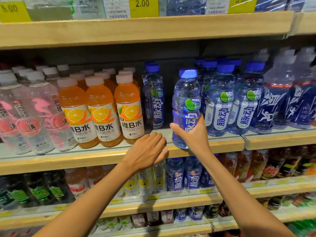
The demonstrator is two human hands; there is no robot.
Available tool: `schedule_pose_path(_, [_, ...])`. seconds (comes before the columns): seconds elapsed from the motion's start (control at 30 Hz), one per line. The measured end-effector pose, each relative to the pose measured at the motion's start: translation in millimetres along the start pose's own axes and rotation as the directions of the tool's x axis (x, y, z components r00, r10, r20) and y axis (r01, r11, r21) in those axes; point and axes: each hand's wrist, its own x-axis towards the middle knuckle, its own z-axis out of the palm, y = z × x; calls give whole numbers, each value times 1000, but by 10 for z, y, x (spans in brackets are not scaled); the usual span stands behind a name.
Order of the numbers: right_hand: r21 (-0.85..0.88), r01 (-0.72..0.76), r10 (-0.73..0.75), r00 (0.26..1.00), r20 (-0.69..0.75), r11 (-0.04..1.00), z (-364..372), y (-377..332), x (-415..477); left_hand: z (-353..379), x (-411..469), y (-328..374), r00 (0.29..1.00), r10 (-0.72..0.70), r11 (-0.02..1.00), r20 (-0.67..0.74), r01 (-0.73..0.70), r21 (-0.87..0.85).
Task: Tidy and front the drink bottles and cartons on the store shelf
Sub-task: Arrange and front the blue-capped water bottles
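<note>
Fingers of my right hand point(193, 135) wrap the blue bottle point(186, 93) at the shelf edge point(68, 161); left hand point(145, 151) hovers relaxed. Orange bottles point(100, 106) look fronted; the set-back bottle point(153, 100), I judge, not yet.

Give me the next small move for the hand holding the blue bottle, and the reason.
Probably set the blue bottle down at the shelf's front edge, label outward. The right hand grips it low, over the lip, in front of a gap where one matching bottle stands set back, while its neighbours stand forward.
</note>
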Motion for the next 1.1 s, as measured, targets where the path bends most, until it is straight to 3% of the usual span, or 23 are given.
schedule_pose_path(0.23, [-18, -46, 47, 997, 64, 999, -51, 53, -52, 56, -46, -9, 1000, -12, 1000, -22, 12, -9])
schedule_pose_path(0.43, [-311, 81, -116, 989, -96, 947, -89, -28, -201, 66, -53, -8, 1000, -24, 999, -14, 24, -24])
schedule_pose_path(0.63, [-407, 15, -63, 992, -105, 913, 123, 13, 132, 37, -62, -16, 999, -21, 999, -27, 19, -42])
schedule_pose_path(0.83, [-474, -76, -28, 978, -208, 877, 331, 105, 468, 37, -61, -18, 998, -29, 999, -47, 28, -38])
schedule_pose_path(1.1, [-416, -105, 27, 982, -189, 903, 348, 107, 623, 41, -75, -10, 997, -44, 998, -65, 40, -53])
